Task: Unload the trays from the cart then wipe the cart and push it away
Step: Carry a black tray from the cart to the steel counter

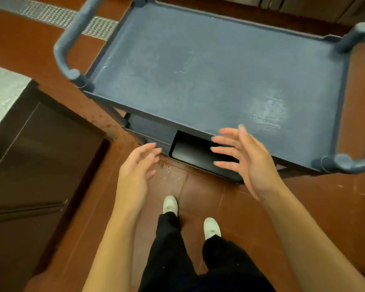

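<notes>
From the head view, both the left hand (136,165) and right hand (243,157) hover spread, holding nothing. Between them a dark tray (195,153) lies flat on the blue cart's (209,66) lower shelf, long axis along the cart's length.

Cart (198,66) looked like moulded blue-grey plastic, matt, top shelf scuffed with whitish scratches; handles (70,45) same plastic, smooth and rounded. Tray (190,153) on lower shelf was dark, glossy, smooth. Floor (316,207) was red-brown tile, slight sheen, with scattered crumbs (167,166). Drain grate (57,16) looked like perforated metal. Counter top (3,98) was grey, speckled, matt; cabinet front (36,165) dark, smooth, faintly glossy. Trousers (173,256) were black cloth; shoes (170,204) white
</notes>
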Demonstrator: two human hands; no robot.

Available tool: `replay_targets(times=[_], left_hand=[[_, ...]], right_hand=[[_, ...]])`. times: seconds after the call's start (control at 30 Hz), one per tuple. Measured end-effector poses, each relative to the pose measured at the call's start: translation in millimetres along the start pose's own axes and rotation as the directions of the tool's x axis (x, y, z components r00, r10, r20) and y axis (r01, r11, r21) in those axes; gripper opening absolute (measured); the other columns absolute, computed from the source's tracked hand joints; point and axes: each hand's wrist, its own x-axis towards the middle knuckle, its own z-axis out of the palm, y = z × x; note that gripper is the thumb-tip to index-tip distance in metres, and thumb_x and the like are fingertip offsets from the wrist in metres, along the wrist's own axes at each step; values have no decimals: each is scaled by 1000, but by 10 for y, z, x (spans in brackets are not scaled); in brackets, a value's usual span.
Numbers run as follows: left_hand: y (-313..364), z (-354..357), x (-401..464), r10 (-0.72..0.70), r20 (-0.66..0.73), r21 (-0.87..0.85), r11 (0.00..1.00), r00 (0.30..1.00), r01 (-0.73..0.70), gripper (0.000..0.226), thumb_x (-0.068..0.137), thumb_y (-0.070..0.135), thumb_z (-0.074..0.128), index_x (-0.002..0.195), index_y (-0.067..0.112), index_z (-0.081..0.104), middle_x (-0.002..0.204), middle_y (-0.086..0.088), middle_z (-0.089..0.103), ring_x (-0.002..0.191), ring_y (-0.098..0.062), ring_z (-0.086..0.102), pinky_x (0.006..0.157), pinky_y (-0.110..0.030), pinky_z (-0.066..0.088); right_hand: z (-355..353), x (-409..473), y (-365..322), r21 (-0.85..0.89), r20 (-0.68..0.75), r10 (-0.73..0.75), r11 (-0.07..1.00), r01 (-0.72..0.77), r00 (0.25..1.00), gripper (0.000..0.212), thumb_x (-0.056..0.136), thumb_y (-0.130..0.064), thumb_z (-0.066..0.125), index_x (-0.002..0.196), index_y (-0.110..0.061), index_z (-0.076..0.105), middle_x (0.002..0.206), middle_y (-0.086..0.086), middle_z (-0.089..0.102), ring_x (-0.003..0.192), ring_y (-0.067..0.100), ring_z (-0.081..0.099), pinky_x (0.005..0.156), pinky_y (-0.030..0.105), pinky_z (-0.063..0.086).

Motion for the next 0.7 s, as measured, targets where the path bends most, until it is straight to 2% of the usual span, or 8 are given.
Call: replay_targets(times=[0.07,0.23,0.33,0.47,0.57,0.7], left_hand=[[-141,47,270,-30,69,37,999,997,28,28,107,22,47,123,34,67,118,14,72,111,-1,66,99,-34,53],[-496,169,962,-117,256,132,988,960,85,26,104,22,51,121,32,68,120,11,72,114,-5,65,99,-34,53],[-696,256,1246,-156,321,185,978,934,99,26,105,22,50,120,33,67,121,10,72,115,-4,64,96,-30,52],[-996,348,1623,-230,334,244,958,914,152,24,105,23,50,120,31,66,120,11,72,112,-7,66,97,-33,53],[-1235,455,1944,-253,308,288,943,917,164,24,106,21,48,119,30,66,118,10,73,111,-11,68,98,-37,53],[-1540,646,2305,-303,270,288,931,914,224,22,105,16,49,116,21,67,120,0,73,114,-20,67,101,-45,51]], right_hand=[[-24,55,134,-14,-37,9,1000,-10,999,58,92,-58,42,125,-17,66,123,3,73,115,23,69,99,58,54],[15,226,698,9,-170,22,1000,-20,985,54,98,-50,37,128,-15,65,124,4,72,115,24,69,98,59,54],[104,360,1064,11,-203,49,999,-47,978,51,98,-46,39,125,-14,67,123,3,73,113,23,70,96,57,56],[164,550,1531,37,-240,114,993,-108,964,47,98,-43,41,124,-15,68,121,1,73,112,20,70,95,51,58],[66,798,1826,72,-271,177,984,-163,946,43,99,-40,44,124,-16,68,120,0,74,111,19,70,95,52,57],[-181,1200,2156,90,-316,224,974,-206,922,33,104,-30,46,123,-13,67,120,3,74,108,20,71,95,54,56]])
